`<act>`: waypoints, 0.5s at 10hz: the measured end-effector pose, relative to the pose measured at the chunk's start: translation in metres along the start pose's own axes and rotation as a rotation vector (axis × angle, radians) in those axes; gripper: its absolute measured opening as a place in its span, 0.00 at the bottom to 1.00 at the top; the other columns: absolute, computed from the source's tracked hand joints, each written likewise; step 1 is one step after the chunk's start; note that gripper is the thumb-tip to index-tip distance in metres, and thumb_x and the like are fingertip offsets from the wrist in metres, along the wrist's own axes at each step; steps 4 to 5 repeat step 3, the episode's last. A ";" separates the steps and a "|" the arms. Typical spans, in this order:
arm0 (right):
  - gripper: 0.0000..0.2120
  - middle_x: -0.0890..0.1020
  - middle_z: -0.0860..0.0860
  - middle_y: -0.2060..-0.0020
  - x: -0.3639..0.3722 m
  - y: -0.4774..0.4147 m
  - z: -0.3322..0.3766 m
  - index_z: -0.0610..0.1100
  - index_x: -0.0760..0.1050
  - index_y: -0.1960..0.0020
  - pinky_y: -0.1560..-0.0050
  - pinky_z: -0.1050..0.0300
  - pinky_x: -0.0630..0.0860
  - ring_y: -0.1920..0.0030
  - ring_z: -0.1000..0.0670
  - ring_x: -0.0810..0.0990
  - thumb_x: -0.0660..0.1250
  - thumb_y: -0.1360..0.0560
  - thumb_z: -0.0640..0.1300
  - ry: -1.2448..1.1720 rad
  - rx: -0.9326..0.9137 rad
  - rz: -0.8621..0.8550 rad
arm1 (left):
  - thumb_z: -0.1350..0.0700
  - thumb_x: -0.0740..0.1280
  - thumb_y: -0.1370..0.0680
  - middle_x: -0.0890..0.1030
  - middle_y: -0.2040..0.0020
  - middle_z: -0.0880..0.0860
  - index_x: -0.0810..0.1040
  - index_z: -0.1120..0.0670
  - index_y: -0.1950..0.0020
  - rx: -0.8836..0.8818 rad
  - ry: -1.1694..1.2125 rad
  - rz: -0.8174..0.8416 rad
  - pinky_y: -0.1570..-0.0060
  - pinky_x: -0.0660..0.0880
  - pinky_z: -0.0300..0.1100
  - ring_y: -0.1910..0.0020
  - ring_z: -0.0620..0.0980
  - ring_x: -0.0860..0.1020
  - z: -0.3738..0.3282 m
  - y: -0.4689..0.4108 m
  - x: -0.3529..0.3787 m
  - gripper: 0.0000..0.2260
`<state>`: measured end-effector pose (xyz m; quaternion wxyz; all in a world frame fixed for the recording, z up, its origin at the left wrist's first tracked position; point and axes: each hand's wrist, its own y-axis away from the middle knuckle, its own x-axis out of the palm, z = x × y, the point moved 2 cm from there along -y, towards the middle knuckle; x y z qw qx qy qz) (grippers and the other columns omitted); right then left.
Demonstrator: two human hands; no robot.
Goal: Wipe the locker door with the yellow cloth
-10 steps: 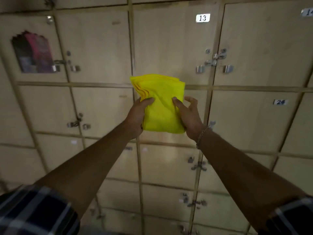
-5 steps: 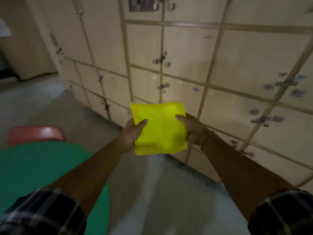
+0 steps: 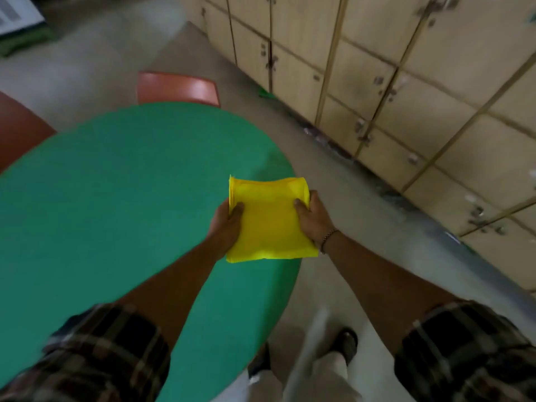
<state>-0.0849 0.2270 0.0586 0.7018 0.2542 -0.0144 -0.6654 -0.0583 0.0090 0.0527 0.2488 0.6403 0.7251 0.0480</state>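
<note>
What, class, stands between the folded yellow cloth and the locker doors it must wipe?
Nothing visible. The yellow cloth, held by the left hand and right hand, hangs over the green table's right edge; only bare floor separates it from the locker doors to the right.

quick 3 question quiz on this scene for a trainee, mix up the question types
1. True or false: the yellow cloth is spread out flat on the green table.
2. Which hands hold the cloth? A) left hand only B) right hand only C) both
3. Fill in: the lockers stand to the person's ____.

Key
1. False, it is folded and held up.
2. C
3. right
</note>
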 end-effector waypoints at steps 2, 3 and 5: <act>0.30 0.65 0.40 0.25 0.028 0.015 -0.023 0.40 0.55 0.24 0.30 0.45 0.66 0.30 0.41 0.69 0.59 0.19 0.54 0.140 0.184 0.123 | 0.41 0.66 0.23 0.71 0.27 0.64 0.61 0.56 0.24 -0.254 -0.231 0.090 0.29 0.70 0.61 0.31 0.63 0.72 0.052 -0.001 -0.019 0.33; 0.34 0.56 0.42 0.21 0.015 0.015 -0.031 0.40 0.48 0.21 0.25 0.48 0.58 0.23 0.41 0.59 0.56 0.18 0.56 0.156 0.249 0.105 | 0.39 0.62 0.20 0.58 0.20 0.64 0.49 0.56 0.19 -0.368 -0.362 0.059 0.25 0.63 0.59 0.23 0.65 0.62 0.046 0.007 -0.018 0.38; 0.34 0.56 0.42 0.21 0.015 0.015 -0.031 0.40 0.48 0.21 0.25 0.48 0.58 0.23 0.41 0.59 0.56 0.18 0.56 0.156 0.249 0.105 | 0.39 0.62 0.20 0.58 0.20 0.64 0.49 0.56 0.19 -0.368 -0.362 0.059 0.25 0.63 0.59 0.23 0.65 0.62 0.046 0.007 -0.018 0.38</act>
